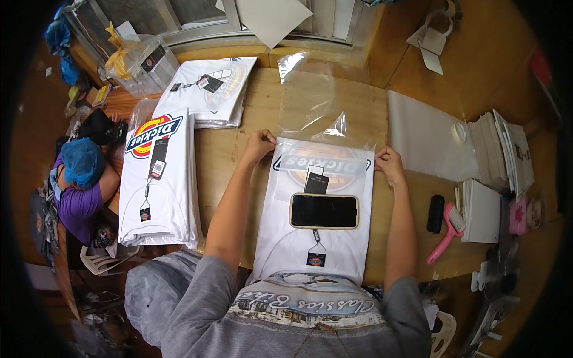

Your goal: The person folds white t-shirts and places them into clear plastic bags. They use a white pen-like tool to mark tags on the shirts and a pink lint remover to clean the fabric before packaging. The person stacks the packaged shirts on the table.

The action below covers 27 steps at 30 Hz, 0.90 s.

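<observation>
A folded white T-shirt (340, 244) with a printed logo lies in front of me, tags on its middle. A clear plastic bag (316, 107) stretches beyond its far edge; how much of the shirt lies inside it is hard to see. My left hand (261, 146) is closed in a pinch at the far left corner, where bag and shirt meet. At the opposite corner my right hand (390, 166) pinches the edge likewise. Between my forearms a smartphone (324, 211) with a dark screen rests on the shirt, below a black hang tag (316, 182).
To the left stand a tall stack of folded white T-shirts (161, 203) and another pile (206, 95) behind it. A pink-handled lint roller (444, 235), a black object (436, 213) and flat packs (489, 149) lie right. Another person (89, 179) sits at far left.
</observation>
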Each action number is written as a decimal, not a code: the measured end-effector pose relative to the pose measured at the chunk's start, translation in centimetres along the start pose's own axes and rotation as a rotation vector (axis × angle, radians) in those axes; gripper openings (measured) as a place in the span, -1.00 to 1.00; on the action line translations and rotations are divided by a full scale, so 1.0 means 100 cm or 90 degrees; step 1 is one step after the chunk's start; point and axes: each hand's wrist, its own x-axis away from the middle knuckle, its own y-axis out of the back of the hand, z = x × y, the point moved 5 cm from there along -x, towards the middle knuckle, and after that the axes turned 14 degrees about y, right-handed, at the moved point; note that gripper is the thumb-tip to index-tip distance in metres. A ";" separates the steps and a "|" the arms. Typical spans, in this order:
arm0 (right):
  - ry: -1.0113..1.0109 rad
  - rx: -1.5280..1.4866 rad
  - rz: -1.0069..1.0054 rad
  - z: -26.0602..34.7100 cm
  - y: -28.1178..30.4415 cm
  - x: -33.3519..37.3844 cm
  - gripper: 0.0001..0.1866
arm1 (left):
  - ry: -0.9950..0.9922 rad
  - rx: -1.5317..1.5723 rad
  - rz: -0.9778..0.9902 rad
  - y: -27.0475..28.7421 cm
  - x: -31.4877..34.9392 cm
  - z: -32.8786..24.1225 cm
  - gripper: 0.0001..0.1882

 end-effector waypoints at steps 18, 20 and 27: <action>0.358 0.506 0.456 0.089 -0.126 0.127 -0.31 | 0.064 -0.055 0.127 0.002 0.113 0.034 -0.88; 0.349 0.521 0.421 0.090 -0.121 0.131 -0.31 | 0.037 -0.064 0.083 0.003 0.111 0.038 -0.89; 0.059 0.588 -0.083 0.062 0.031 0.172 -0.41 | 0.046 -0.007 -0.020 0.000 0.112 0.047 -0.90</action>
